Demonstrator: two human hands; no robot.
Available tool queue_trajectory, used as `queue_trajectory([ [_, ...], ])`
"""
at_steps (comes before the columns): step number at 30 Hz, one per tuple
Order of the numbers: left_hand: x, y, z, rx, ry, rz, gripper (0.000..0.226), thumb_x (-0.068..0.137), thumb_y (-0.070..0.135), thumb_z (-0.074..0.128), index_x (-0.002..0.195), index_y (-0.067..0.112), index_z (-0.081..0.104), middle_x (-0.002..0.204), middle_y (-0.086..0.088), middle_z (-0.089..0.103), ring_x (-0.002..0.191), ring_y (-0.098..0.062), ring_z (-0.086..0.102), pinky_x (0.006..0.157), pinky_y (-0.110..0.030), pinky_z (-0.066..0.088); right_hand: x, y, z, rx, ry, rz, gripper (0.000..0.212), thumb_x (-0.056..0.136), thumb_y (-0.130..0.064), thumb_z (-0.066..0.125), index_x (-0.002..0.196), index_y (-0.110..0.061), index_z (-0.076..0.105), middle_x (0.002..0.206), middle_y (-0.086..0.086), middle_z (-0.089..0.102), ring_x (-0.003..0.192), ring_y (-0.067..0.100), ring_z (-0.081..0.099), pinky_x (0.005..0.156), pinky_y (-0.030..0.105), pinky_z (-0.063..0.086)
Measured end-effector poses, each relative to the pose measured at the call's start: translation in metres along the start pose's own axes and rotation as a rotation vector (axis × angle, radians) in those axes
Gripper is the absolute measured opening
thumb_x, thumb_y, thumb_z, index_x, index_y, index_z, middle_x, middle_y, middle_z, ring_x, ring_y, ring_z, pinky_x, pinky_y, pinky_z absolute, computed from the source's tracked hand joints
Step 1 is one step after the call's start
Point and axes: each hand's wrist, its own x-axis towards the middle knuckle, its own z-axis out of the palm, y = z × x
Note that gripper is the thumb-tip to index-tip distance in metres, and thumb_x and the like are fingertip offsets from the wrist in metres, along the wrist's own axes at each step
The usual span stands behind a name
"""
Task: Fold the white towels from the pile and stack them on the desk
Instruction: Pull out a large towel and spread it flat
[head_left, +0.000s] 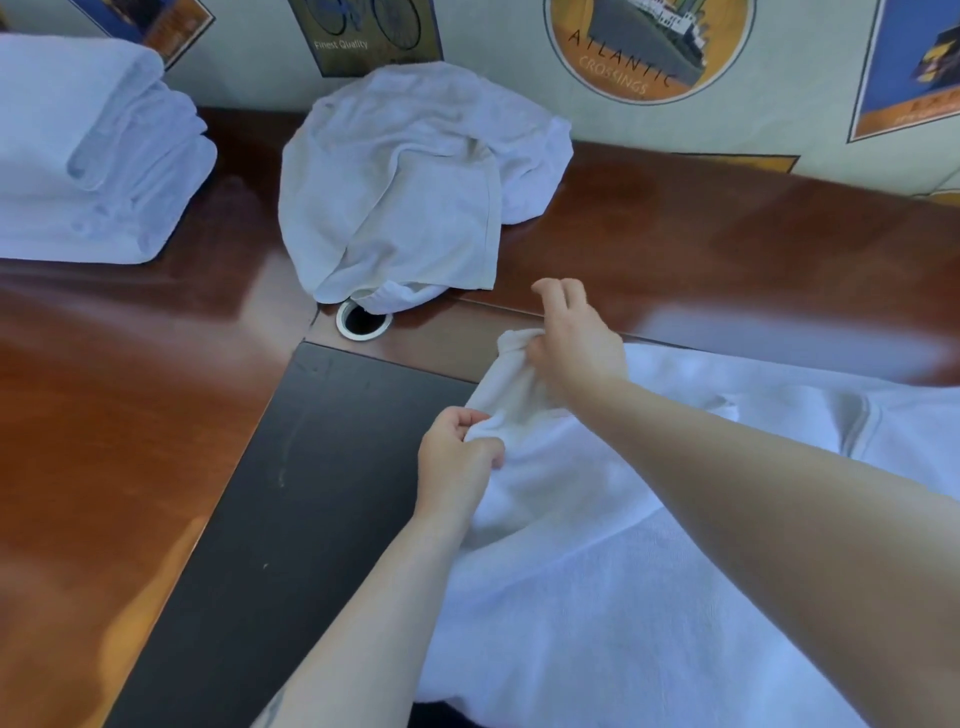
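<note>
Folded stack sits far left on the desk, crumpled pile waits behind, while left hand and right hand pinch an unfolded towel edge.

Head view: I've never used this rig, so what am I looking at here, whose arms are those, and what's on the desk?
There is no robot. The one picture comes from a camera worn on a person's head, looking forward and down, so the two bare arms reaching in from below are that person's own.

The left hand and the right hand each pinch the bunched edge of a white towel, which spreads across the lower right.

On the brown desk a loose pile of unfolded white towels sits at the back, against the wall. A stack of folded towels lies at the far left. A round metal-rimmed hole in the desk shows just in front of the pile. A dark panel runs under the left arm.
</note>
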Motion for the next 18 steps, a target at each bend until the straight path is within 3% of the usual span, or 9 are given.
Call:
queue_trajectory([
  [2, 0.003, 0.0, -0.001, 0.007, -0.008, -0.01, 0.034, 0.061, 0.004, 0.059, 0.089, 0.022, 0.063, 0.069, 0.007, 0.055, 0.059, -0.007, 0.045, 0.058, -0.023, 0.036, -0.003, -0.003, 0.004, -0.022, -0.028, -0.055, 0.054, 0.086, -0.002, 0.049, 0.136, -0.02, 0.04, 0.134, 0.001, 0.04, 0.098, 0.028, 0.055, 0.061, 0.034, 0.035],
  [5, 0.003, -0.002, 0.001, 0.033, -0.018, 0.01, 0.032, 0.065, 0.001, 0.059, 0.088, 0.023, 0.062, 0.063, 0.011, 0.052, 0.049, 0.001, 0.041, 0.054, -0.023, 0.034, -0.012, -0.006, 0.014, -0.229, -0.089, -0.413, 0.064, 0.077, -0.006, 0.065, 0.134, -0.024, 0.04, 0.135, -0.001, 0.039, 0.112, 0.023, 0.049, 0.065, 0.036, 0.044],
  [7, 0.003, -0.003, 0.001, 0.039, -0.013, 0.018, 0.032, 0.066, 0.001, 0.059, 0.088, 0.023, 0.062, 0.061, 0.013, 0.051, 0.047, 0.002, 0.041, 0.053, -0.022, 0.034, -0.006, -0.006, 0.016, -0.303, -0.114, -0.534, 0.044, 0.088, -0.016, 0.06, 0.129, -0.024, 0.045, 0.133, -0.001, 0.041, 0.115, 0.021, 0.045, 0.076, 0.035, 0.046],
  [10, 0.005, -0.004, 0.001, 0.032, -0.012, 0.016, 0.031, 0.062, 0.005, 0.059, 0.088, 0.023, 0.062, 0.061, 0.013, 0.053, 0.047, 0.001, 0.041, 0.053, -0.023, 0.034, 0.015, -0.01, 0.015, -0.296, -0.158, -0.503, 0.019, 0.101, -0.021, 0.045, 0.118, -0.016, 0.052, 0.119, 0.003, 0.049, 0.104, 0.024, 0.05, 0.062, 0.036, 0.039],
  [11, 0.005, -0.004, 0.001, 0.027, -0.015, 0.016, 0.031, 0.059, 0.009, 0.058, 0.087, 0.023, 0.061, 0.061, 0.014, 0.053, 0.048, 0.002, 0.042, 0.053, -0.023, 0.034, 0.021, -0.013, 0.014, -0.3, -0.171, -0.478, 0.019, 0.102, -0.021, 0.043, 0.116, -0.015, 0.055, 0.115, 0.004, 0.053, 0.1, 0.026, 0.053, 0.062, 0.035, 0.037],
  [13, 0.005, -0.004, 0.001, 0.018, -0.024, 0.021, 0.034, 0.053, 0.015, 0.055, 0.086, 0.023, 0.061, 0.059, 0.014, 0.053, 0.049, 0.002, 0.043, 0.054, -0.023, 0.034, 0.031, -0.017, 0.012, -0.156, -0.205, -0.252, 0.02, 0.099, -0.019, 0.046, 0.106, -0.016, 0.063, 0.102, 0.005, 0.063, 0.088, 0.029, 0.059, 0.063, 0.032, 0.039],
  [15, 0.006, -0.003, 0.0, 0.001, -0.028, 0.032, 0.036, 0.052, 0.015, 0.056, 0.087, 0.023, 0.062, 0.063, 0.007, 0.057, 0.052, 0.0, 0.045, 0.056, -0.024, 0.036, 0.037, -0.018, 0.007, 0.174, -0.264, 0.081, 0.019, 0.093, -0.02, 0.052, 0.087, -0.019, 0.07, 0.083, 0.004, 0.067, 0.074, 0.026, 0.061, 0.059, 0.029, 0.042],
  [18, 0.007, -0.005, -0.002, -0.03, -0.033, 0.038, 0.037, 0.058, 0.009, 0.062, 0.092, 0.024, 0.066, 0.08, -0.004, 0.069, 0.065, -0.009, 0.056, 0.062, -0.029, 0.046, 0.035, -0.014, 0.002, 0.59, -0.241, 0.369, 0.022, 0.087, -0.02, 0.065, 0.065, -0.024, 0.068, 0.074, 0.0, 0.066, 0.068, 0.021, 0.061, 0.059, 0.029, 0.05],
])
